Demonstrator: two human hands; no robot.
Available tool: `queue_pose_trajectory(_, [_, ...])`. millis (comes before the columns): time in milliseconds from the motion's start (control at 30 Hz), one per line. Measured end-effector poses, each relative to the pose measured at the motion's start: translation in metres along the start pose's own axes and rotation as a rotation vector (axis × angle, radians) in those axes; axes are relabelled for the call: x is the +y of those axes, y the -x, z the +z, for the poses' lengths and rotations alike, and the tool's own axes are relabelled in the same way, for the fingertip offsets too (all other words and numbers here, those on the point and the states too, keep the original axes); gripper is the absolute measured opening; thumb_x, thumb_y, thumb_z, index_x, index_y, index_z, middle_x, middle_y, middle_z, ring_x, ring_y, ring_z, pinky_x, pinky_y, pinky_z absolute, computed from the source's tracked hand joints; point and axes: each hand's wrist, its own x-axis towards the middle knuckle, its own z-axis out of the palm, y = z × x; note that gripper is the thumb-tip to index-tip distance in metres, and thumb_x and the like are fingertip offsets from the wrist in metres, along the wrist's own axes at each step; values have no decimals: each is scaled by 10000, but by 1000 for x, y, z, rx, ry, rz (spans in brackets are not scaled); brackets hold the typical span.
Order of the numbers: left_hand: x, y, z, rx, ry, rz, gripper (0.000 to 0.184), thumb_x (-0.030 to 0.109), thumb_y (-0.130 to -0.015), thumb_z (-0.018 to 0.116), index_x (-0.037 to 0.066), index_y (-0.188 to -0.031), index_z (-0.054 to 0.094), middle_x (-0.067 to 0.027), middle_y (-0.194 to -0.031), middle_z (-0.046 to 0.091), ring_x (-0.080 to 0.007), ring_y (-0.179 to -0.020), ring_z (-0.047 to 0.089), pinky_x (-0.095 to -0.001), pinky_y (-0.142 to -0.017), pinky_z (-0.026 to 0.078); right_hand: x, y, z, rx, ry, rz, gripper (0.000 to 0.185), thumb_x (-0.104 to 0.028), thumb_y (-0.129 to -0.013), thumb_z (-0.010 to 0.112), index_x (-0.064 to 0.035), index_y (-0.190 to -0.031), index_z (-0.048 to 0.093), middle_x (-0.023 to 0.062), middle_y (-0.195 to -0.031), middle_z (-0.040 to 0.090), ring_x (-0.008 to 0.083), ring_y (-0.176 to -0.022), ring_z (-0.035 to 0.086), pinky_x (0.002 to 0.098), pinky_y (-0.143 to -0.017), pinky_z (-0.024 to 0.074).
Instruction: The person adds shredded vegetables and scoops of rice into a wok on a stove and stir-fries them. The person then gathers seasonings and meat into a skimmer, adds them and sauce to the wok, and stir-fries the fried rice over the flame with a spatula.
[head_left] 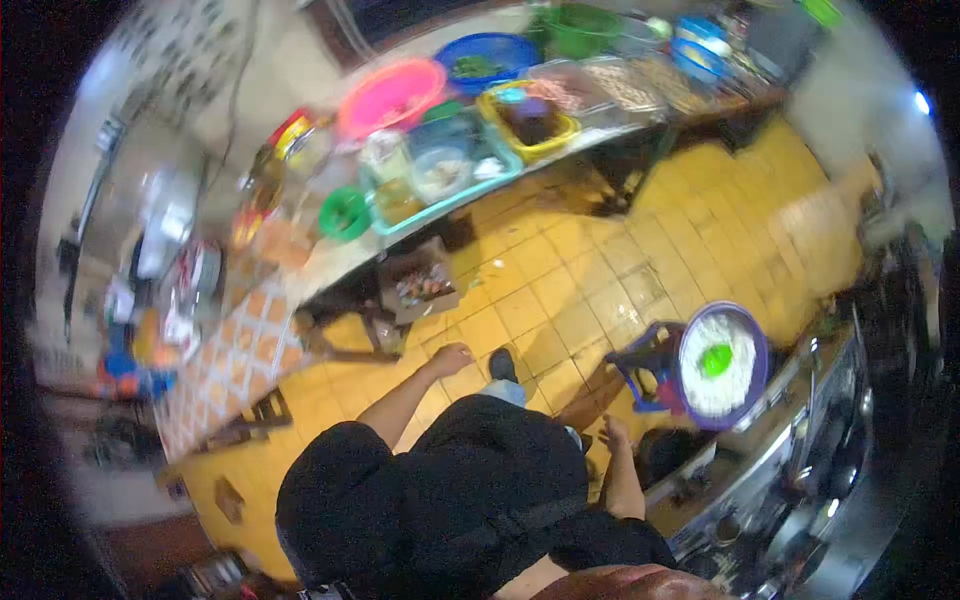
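My right hand (615, 435) is spread and empty near the tub (762, 372), which looks filled, a green thing (716, 360) inside; my left hand's (451, 360) grip I can't tell.

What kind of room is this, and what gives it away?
Probably a kitchen or food-prep area: a long table holds tubs and trays of food, a purple basin of white contents sits opposite, and a cardboard box stands under the table.

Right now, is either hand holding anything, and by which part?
Nothing shows in the right hand, its fingers spread. The left hand is curled and blurred; whether it holds something small cannot be told.
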Motion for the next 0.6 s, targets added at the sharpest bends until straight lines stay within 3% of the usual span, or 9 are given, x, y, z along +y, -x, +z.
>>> queue_pose_trajectory(33, [-39,34,22,2,71,-61,412,378,-841,596,56,-1095,637,-169,-1045,661,-299,-985,632,-384,-861,487,12,38,1,-96,-26,27,390,-373,-861,636,-138,-1164,563,94,-1108,536,283,-909,594,459,-669,512])
queue_pose_trajectory(67, [-33,1,19,106,145,-115,388,362,-849,593,46,-1068,644,-155,-996,676,-304,-923,649,-381,-825,502,-67,17,1,-80,95,-185,327,-334,-851,639,-116,-1091,596,82,-1025,566,254,-838,601,407,-628,508])
queue_pose_trajectory(167, [-116,58,29,406,454,-304,332,335,-849,617,59,-1031,647,-154,-933,686,-270,-834,665,-384,-732,527,-167,29,65,-126,322,-235,334,-322,-844,642,-47,-1034,641,52,-848,614,213,-757,626,346,-600,511])
queue_pose_trajectory(200, [-138,77,34,416,476,-332,332,335,-849,617,59,-1031,647,-154,-933,686,-270,-834,665,-384,-732,527,-202,57,101,-130,542,-474,404,-347,-866,615,-26,-1111,619,66,-928,630,195,-776,630,344,-592,514])
queue_pose_trajectory(300, [-169,134,48,591,975,-579,234,291,-865,623,96,-991,653,-114,-881,687,-201,-787,659,-345,-641,523,-299,84,197,-395,487,-404,589,-442,-844,673,-89,-1291,524,61,-1075,629,184,-831,645,322,-656,523])
queue_pose_trajectory(367, [-159,159,35,641,1252,-639,183,248,-880,628,109,-999,633,-61,-834,667,-144,-748,634,-285,-595,500,-367,116,256,-604,525,-422,547,-363,-865,667,-104,-1319,505,57,-1188,600,191,-897,641,313,-737,518])
queue_pose_trajectory(433, [-129,158,4,648,1428,-634,196,240,-886,628,98,-1020,619,-55,-839,661,-140,-732,627,-273,-597,495,-430,137,301,-1017,495,-684,474,-216,-920,580,-85,-1356,450,84,-1253,583,197,-1015,620,331,-820,501])
queue_pose_trajectory(467, [-109,153,-13,651,1600,-620,210,233,-892,629,87,-1041,605,-50,-843,654,-135,-717,620,-260,-600,489,-469,166,335,-978,568,-529,459,-210,-931,561,-75,-1354,445,93,-1244,587,200,-1037,614,333,-846,497])
queue_pose_trajectory(600, [-65,93,-111,692,1547,-353,288,286,-916,610,62,-1093,574,-52,-917,643,-115,-726,597,-252,-624,483,-591,183,453,-887,771,-854,478,-284,-929,586,-67,-1338,466,36,-1165,596,148,-988,611,277,-781,495])
